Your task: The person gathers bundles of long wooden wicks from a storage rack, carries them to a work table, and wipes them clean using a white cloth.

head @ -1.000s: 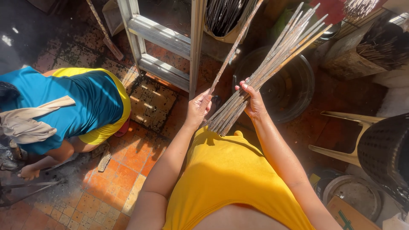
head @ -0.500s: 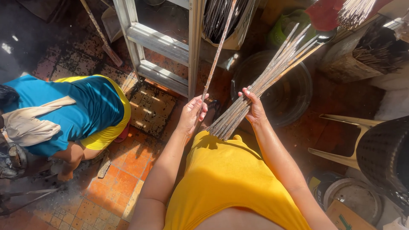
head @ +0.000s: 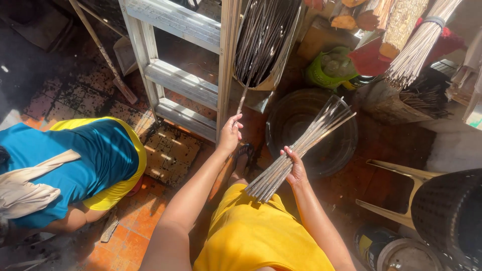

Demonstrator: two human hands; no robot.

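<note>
moved since half a second ago: my left hand (head: 230, 134) had carried its single stick (head: 243, 100) up to the hanging container (head: 273, 75) of sticks. i held it pinched in closed fingers, long axis steep, tip among the others. my right hand (head: 296, 168) gripped the bundle (head: 301, 148), slanting up-right over the dark basin (head: 346, 145).

Sunlit orange tiled floor (head: 145, 236), metal ladder (head: 175, 60)

Crouching person (head: 75, 165) head cut off left; broom (head: 416, 50) handle cut off top
</note>
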